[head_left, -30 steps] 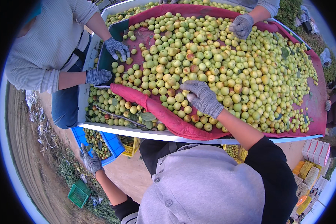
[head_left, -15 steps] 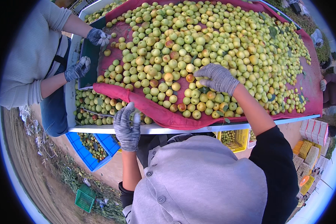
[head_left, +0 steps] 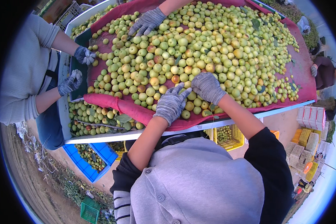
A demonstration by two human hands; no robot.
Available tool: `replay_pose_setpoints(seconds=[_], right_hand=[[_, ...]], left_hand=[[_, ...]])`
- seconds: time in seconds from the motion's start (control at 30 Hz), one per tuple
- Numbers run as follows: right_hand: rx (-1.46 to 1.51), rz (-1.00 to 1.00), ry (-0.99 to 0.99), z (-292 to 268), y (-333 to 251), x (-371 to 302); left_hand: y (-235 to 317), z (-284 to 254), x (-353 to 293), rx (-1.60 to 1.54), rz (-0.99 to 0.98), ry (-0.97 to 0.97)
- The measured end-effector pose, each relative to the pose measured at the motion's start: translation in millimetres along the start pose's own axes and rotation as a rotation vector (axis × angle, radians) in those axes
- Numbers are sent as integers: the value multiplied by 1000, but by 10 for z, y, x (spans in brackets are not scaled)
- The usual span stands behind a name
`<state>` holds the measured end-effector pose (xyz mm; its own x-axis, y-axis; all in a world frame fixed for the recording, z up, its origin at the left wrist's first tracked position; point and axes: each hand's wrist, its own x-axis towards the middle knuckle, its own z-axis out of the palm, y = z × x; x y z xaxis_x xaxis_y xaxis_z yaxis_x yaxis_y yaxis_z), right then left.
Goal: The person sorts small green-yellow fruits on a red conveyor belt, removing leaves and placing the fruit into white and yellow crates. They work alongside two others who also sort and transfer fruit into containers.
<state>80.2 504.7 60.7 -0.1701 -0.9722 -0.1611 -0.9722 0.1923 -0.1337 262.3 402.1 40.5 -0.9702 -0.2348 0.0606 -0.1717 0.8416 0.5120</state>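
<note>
Small round yellow-green fruit [head_left: 164, 69], some blushed red-brown, lie heaped on a red cloth [head_left: 302, 56] over a long table. My left hand [head_left: 171, 104], in a grey knit glove, is over the near edge of the heap with its fingers spread and nothing seen in them. Just right of it, my right hand [head_left: 207, 87] in a matching glove reaches down among the fruit. Its fingers are curled under, and whatever they grip is hidden. The fingertips of both hands nearly meet.
At left, a co-worker's gloved hands [head_left: 84, 56] are by the table's end; another gloved hand [head_left: 147, 22] reaches over the far side. Fruit and leaves fill the tray section [head_left: 100, 119] at near left. Below stand a blue crate [head_left: 87, 158] and a yellow crate [head_left: 231, 138].
My left hand has moved right and forward from the cloth's edge onto the fruit. My right hand has shifted slightly left and down, its fingers curling in. Another person's hand has come in at the top.
</note>
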Motion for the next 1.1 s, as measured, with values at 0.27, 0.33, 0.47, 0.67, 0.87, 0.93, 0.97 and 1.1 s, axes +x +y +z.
replay_pose_setpoints(seconds=[0.27,0.33,0.47,0.67,0.87,0.93,0.97,1.1], right_hand=[[1027,184,-272,-880,195,-856],[839,38,-989,-1035,181,-1064],[905,195,-560,-989,47,-890],[1008,148,-32,-401,-361,-125],[279,-72,242,-163,-186,158],[133,108,312,-228,177,403],[157,272,262,-240,315,522],[33,155,189,39,176,1138]], left_hand=[[-230,248,-102,-136,-248,-14],[-289,152,-205,-319,-322,66],[-441,-108,-312,-531,-526,137],[-409,-307,-438,-76,-307,-37],[-459,-430,-792,30,-206,238],[-505,-480,-928,-17,-312,290],[-522,-493,-974,-29,-384,294],[-561,-468,-1006,0,-405,348]])
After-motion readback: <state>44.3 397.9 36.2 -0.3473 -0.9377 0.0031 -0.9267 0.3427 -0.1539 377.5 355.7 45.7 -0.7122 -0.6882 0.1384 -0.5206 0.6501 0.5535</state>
